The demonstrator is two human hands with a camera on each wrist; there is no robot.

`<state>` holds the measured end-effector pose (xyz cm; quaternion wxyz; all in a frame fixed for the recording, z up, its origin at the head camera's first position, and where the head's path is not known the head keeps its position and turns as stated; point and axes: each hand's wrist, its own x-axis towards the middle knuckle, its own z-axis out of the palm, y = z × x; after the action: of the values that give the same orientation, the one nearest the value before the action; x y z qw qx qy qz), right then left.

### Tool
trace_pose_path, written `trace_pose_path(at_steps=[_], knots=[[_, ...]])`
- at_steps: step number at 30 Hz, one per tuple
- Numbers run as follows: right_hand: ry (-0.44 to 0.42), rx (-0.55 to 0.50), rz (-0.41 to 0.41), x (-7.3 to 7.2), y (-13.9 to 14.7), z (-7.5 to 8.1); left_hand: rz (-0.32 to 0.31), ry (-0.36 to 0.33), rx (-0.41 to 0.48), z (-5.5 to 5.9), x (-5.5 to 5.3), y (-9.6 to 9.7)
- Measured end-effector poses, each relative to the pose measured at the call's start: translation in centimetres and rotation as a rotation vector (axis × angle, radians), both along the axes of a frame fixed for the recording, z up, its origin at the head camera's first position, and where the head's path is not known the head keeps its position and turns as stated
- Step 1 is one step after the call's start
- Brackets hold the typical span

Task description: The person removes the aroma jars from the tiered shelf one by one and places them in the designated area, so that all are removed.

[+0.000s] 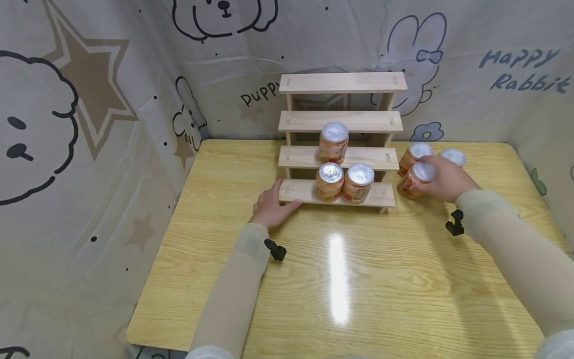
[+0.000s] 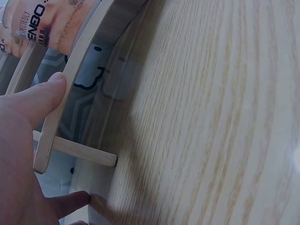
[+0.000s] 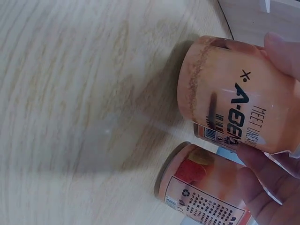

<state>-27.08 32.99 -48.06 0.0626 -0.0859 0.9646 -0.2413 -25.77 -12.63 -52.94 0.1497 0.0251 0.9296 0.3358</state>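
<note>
A four-step wooden display stand (image 1: 341,156) stands at the back of the table. My left hand (image 1: 272,205) holds the left end of its lowest step, the thumb (image 2: 49,93) against the front edge. Two orange cans with silver lids, a left one (image 1: 330,187) and a right one (image 1: 357,188), sit upright on that step. A third can (image 1: 334,149) is on the step above. To the right of the stand, my right hand (image 1: 444,177) grips a can (image 3: 229,89) between thumb and fingers. Close by are another can (image 1: 405,160) and one partly hidden behind the hand (image 1: 454,155).
The wood-grain table (image 1: 381,284) extends in front of the stand. A printed cloth (image 1: 224,65) hangs behind it and along the left side. The stand's upper two steps (image 1: 343,82) rise near the cloth.
</note>
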Motion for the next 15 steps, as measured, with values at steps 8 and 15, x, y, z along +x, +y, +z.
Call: trace_pose_path(at_steps=[8,15], knots=[[-0.049,0.042,0.012,-0.06,-0.05,-0.21,-0.008,-0.008,-0.007,-0.05,-0.01,0.19],[-0.064,0.035,0.015,-0.27,-0.43,-0.50,-0.003,-0.009,-0.008,0.02,0.10,0.01]])
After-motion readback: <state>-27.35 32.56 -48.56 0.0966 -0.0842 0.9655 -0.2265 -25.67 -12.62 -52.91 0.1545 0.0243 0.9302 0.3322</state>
